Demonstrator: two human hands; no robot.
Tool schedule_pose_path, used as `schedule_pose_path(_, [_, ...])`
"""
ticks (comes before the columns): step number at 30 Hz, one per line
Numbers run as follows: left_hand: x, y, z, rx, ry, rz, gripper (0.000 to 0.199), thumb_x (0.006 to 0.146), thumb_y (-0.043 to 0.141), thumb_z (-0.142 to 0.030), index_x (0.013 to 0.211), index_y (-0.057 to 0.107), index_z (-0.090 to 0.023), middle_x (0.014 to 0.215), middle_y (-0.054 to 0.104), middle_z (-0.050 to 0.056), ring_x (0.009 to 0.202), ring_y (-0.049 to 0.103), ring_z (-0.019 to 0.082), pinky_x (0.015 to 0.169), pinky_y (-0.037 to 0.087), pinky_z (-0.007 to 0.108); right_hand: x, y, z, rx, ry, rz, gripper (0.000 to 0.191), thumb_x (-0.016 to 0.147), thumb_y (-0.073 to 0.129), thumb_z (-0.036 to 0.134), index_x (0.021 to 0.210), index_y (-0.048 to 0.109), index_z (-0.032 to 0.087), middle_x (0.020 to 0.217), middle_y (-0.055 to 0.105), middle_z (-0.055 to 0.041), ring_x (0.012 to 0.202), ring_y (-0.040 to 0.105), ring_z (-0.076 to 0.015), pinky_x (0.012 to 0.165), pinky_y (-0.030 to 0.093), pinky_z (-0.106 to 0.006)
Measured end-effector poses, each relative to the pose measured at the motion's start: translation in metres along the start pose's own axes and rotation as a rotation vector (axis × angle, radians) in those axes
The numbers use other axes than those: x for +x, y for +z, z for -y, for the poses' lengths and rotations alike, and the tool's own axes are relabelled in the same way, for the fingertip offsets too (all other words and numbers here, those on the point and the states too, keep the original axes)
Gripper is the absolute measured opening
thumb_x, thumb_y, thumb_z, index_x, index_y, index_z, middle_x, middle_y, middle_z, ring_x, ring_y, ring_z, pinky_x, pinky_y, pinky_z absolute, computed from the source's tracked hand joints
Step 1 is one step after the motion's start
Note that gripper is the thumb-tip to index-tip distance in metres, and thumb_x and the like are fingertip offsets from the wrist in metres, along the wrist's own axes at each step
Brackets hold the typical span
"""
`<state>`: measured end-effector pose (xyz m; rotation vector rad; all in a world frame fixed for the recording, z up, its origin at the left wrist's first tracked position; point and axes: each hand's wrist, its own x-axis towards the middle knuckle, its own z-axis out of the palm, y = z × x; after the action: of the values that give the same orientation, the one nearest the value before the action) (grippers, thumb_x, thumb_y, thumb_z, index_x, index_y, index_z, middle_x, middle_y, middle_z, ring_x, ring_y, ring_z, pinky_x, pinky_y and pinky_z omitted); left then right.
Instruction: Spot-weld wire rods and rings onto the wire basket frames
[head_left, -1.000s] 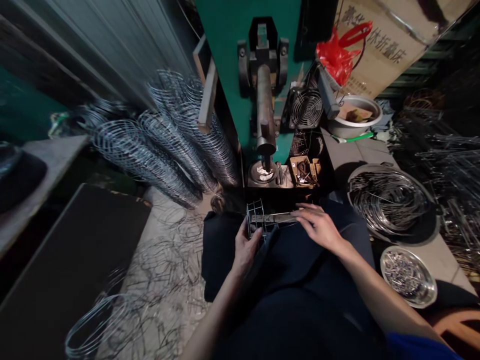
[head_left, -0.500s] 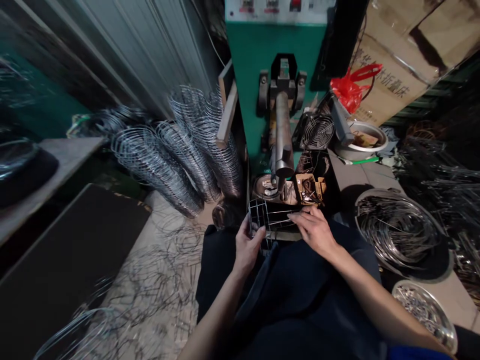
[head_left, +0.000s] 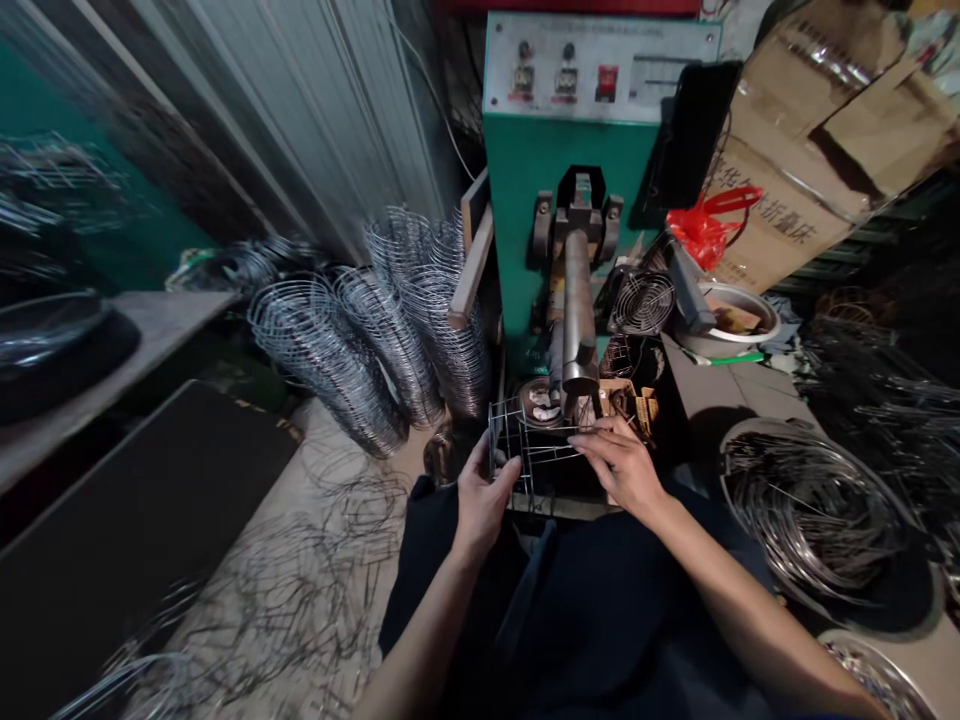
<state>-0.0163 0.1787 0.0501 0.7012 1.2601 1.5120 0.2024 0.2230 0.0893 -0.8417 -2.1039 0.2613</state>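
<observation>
My left hand point(head_left: 484, 495) is closed round the left side of a small wire frame point(head_left: 515, 425), a grid of thin metal rods. Its long rods reach right to my right hand point(head_left: 619, 462), whose fingers pinch their ends. Whether a separate rod is also in that pinch I cannot make out. Both hands are above my lap, just in front of the green machine point(head_left: 517, 160). The machine's metal arm point(head_left: 579, 310) points down toward me, its tip just above and behind the right fingers. A round dish point(head_left: 534, 400) with pale scraps lies under the arm.
Tall stacks of wire rings point(head_left: 322, 360) stand on the left beside a wooden bar point(head_left: 471, 265). Loose wire pieces point(head_left: 300, 590) cover the floor. To the right are a tub of bent wires point(head_left: 810, 500), a metal bowl of small parts point(head_left: 874, 670) and a white basin point(head_left: 705, 343).
My view has tipped up, so the machine's control panel shows more. Both hands still hold the wire frame, which has moved slightly toward the machine's arm.
</observation>
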Motion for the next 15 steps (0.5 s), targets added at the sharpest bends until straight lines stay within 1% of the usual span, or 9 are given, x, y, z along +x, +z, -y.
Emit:
schedule_pose_path(3, [0.003, -0.001, -0.002, 0.003, -0.019, -0.028, 0.079, 0.065, 0.086, -0.038, 0.136, 0.057, -0.018, 0.081, 0.055, -0.004, 0.053, 0.041, 0.001, 0.048, 0.034, 0.015, 0.005, 0.002, 0.0, -0.012, 0.008, -0.005, 0.022, 0.097, 0.054, 0.015, 0.108, 0.072, 0.022, 0.087, 0.07, -0.0064, 0.093, 0.056, -0.0248, 0.08, 0.052, -0.04])
schedule_pose_path(5, [0.005, -0.001, -0.004, 0.003, -0.026, -0.026, 0.078, 0.066, 0.086, -0.039, 0.135, 0.057, -0.018, 0.079, 0.054, -0.005, 0.05, 0.039, 0.001, 0.045, 0.031, 0.015, 0.008, 0.003, -0.001, -0.017, 0.011, -0.003, 0.022, 0.097, 0.054, 0.016, 0.108, 0.072, 0.022, 0.087, 0.07, -0.0066, 0.093, 0.056, -0.0251, 0.079, 0.052, -0.04])
schedule_pose_path(12, [0.015, -0.001, -0.008, 0.024, -0.002, -0.023, 0.078, 0.066, 0.085, -0.039, 0.135, 0.057, -0.017, 0.079, 0.054, -0.005, 0.051, 0.041, 0.002, 0.048, 0.034, 0.015, 0.018, 0.008, -0.003, -0.008, 0.008, 0.012, 0.023, 0.097, 0.055, 0.016, 0.109, 0.072, 0.023, 0.087, 0.07, -0.0058, 0.093, 0.056, -0.0245, 0.08, 0.052, -0.039])
schedule_pose_path(15, [0.016, -0.003, -0.006, 0.023, 0.001, -0.007, 0.076, 0.067, 0.084, -0.038, 0.135, 0.057, -0.018, 0.08, 0.055, -0.005, 0.05, 0.04, 0.001, 0.047, 0.034, 0.015, 0.018, 0.01, -0.004, -0.002, -0.005, -0.007, 0.024, 0.097, 0.055, 0.015, 0.112, 0.071, 0.023, 0.092, 0.071, -0.0056, 0.095, 0.056, -0.0238, 0.082, 0.052, -0.038])
